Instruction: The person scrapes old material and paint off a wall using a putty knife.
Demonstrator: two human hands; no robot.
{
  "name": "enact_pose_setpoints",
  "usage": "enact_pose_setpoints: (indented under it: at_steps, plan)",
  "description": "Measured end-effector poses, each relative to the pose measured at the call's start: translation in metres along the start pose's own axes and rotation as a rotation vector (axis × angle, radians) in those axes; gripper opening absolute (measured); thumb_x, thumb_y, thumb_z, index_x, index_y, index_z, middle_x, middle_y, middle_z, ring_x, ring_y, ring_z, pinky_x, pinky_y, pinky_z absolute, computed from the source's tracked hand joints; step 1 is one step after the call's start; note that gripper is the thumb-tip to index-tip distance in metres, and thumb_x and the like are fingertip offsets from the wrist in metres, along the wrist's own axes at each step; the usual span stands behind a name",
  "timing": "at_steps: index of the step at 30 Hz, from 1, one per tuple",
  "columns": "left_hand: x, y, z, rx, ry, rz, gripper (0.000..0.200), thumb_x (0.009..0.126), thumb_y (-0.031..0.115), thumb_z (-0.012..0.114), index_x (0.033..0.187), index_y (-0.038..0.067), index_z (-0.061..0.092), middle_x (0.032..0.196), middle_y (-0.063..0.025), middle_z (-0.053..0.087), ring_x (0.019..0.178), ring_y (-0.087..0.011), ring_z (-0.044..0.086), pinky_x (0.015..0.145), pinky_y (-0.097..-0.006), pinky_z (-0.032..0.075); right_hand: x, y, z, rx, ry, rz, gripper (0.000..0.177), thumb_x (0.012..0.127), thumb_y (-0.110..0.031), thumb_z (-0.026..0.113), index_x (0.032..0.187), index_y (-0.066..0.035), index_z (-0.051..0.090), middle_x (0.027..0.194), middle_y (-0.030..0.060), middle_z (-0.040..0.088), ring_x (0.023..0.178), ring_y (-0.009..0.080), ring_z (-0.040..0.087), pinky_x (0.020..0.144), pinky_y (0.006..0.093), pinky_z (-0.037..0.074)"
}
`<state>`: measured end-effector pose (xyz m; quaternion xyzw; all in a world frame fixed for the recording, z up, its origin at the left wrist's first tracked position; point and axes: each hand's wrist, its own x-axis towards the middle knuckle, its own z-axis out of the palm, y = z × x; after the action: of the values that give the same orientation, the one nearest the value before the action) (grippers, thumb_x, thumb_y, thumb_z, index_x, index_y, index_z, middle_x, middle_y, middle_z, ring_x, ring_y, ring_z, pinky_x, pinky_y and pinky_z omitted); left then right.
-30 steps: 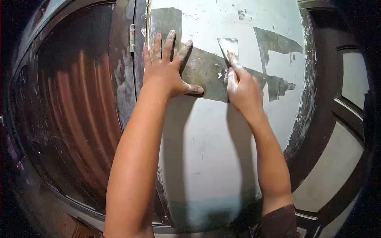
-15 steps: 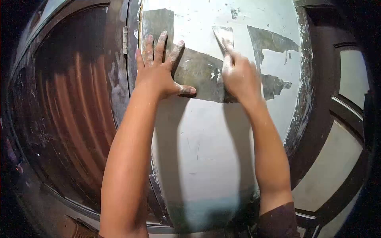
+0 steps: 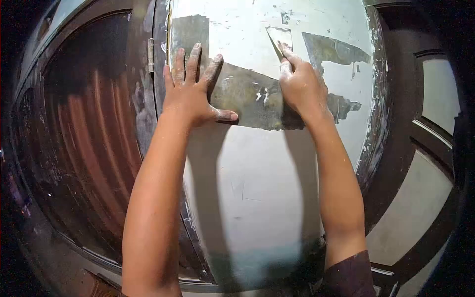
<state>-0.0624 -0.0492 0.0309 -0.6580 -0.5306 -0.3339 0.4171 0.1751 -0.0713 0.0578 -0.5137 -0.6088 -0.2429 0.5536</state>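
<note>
My right hand (image 3: pixel 303 86) is closed around a putty knife (image 3: pixel 281 37), its index finger stretched along the blade. The blade lies against the white surface of the door panel (image 3: pixel 257 168), above a grey-brown bare patch (image 3: pixel 247 99). My left hand (image 3: pixel 190 96) rests on the panel with its fingers spread, partly over that patch, holding nothing. White dust coats the fingers of both hands. More bare patches (image 3: pixel 338 48) show to the right of the knife. The knife's handle is hidden in my right hand.
A metal hinge (image 3: pixel 151 55) sits on the dark frame left of the panel. Farther left is a dark framed section with a reddish-brown, curtain-like surface (image 3: pixel 99 148). On the right stands dark woodwork with pale panels (image 3: pixel 415 198).
The view has shifted a little, so the panel and my left hand appear slightly farther left. The putty knife stays near the upper edge of the bare patch, its blade angle slightly changed.
</note>
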Motion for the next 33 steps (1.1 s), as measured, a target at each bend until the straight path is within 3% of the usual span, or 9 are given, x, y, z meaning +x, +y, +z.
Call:
enact_pose_setpoints:
  at_steps: [3,8,14,17,21,23,26,29,33]
  plan:
    - [0.000,0.000,0.001,0.010,0.018,0.007,0.150,0.041,0.093,0.077,0.167,0.035,0.020,0.175,-0.0152,-0.002,0.159,-0.0458,-0.008,0.123,-0.0683,0.002,-0.020,0.005,-0.003,0.005,-0.053,-0.009,0.047,0.100,-0.028,0.047,0.143,-0.021,0.063,0.105,0.0287,0.072,0.100,0.0476,0.069,0.091,0.0579,0.053]
    - [0.001,0.005,-0.007,0.043,-0.054,-0.032,0.151,0.039,0.095,0.075,0.167,0.038,0.018,0.175,-0.0142,-0.002,0.159,-0.0452,-0.009,0.124,-0.0673,0.000,-0.067,0.030,0.007,-0.028,-0.122,0.031,0.051,0.100,-0.028,0.048,0.151,-0.031,0.054,0.082,0.0279,0.071,0.083,0.0481,0.070,0.080,0.0579,0.055]
    - [0.001,0.004,-0.004,0.030,-0.035,-0.019,0.153,0.040,0.091,0.079,0.168,0.034,0.018,0.175,-0.0152,-0.002,0.159,-0.0448,-0.009,0.123,-0.0679,0.000,0.004,0.014,-0.011,-0.019,-0.087,-0.013,0.041,0.103,-0.031,0.045,0.136,-0.021,0.067,0.100,0.0230,0.075,0.098,0.0469,0.070,0.087,0.0578,0.055]
    - [0.000,0.003,-0.004,0.021,-0.018,-0.006,0.152,0.040,0.091,0.078,0.167,0.034,0.019,0.175,-0.0154,-0.002,0.159,-0.0449,-0.009,0.123,-0.0674,0.001,-0.018,0.030,0.003,0.024,-0.019,-0.083,0.046,0.102,-0.033,0.049,0.145,-0.023,0.061,0.090,0.0235,0.074,0.088,0.0465,0.071,0.082,0.0584,0.055]
    - [-0.001,0.002,-0.002,0.025,0.001,-0.010,0.150,0.041,0.092,0.077,0.167,0.034,0.020,0.175,-0.0144,-0.001,0.159,-0.0447,-0.008,0.123,-0.0680,0.001,-0.070,0.036,0.001,-0.029,-0.189,0.052,0.050,0.101,-0.029,0.051,0.151,-0.028,0.054,0.080,0.0257,0.071,0.081,0.0464,0.070,0.078,0.0576,0.054]
    - [0.001,0.002,0.000,0.027,-0.002,-0.010,0.150,0.041,0.093,0.076,0.167,0.034,0.019,0.175,-0.0136,-0.002,0.159,-0.0447,-0.009,0.123,-0.0681,0.002,-0.055,0.041,0.013,-0.037,-0.020,-0.088,0.048,0.102,-0.030,0.050,0.150,-0.028,0.056,0.082,0.0251,0.072,0.084,0.0462,0.070,0.080,0.0573,0.055]
    - [0.001,0.002,-0.001,0.036,-0.008,-0.023,0.151,0.039,0.092,0.078,0.167,0.036,0.019,0.176,-0.0120,-0.002,0.160,-0.0417,-0.010,0.125,-0.0663,0.001,-0.008,0.022,0.004,0.012,-0.009,-0.073,0.046,0.102,-0.030,0.048,0.147,-0.025,0.058,0.091,0.0232,0.074,0.090,0.0463,0.071,0.083,0.0578,0.055]
    - [0.001,0.004,-0.002,0.022,-0.003,-0.039,0.150,0.037,0.090,0.079,0.166,0.039,0.022,0.176,-0.0108,0.000,0.160,-0.0393,-0.009,0.126,-0.0639,0.000,-0.013,0.022,0.010,0.059,0.006,-0.108,0.047,0.102,-0.030,0.048,0.147,-0.023,0.058,0.092,0.0234,0.074,0.091,0.0464,0.071,0.083,0.0580,0.055]
    - [0.000,0.004,-0.001,0.022,0.004,-0.040,0.149,0.038,0.089,0.080,0.166,0.039,0.022,0.176,-0.0106,0.000,0.161,-0.0392,-0.008,0.126,-0.0633,0.001,-0.072,0.022,0.003,-0.044,-0.228,0.042,0.052,0.101,-0.031,0.050,0.152,-0.023,0.053,0.085,0.0244,0.073,0.085,0.0467,0.071,0.080,0.0591,0.054]
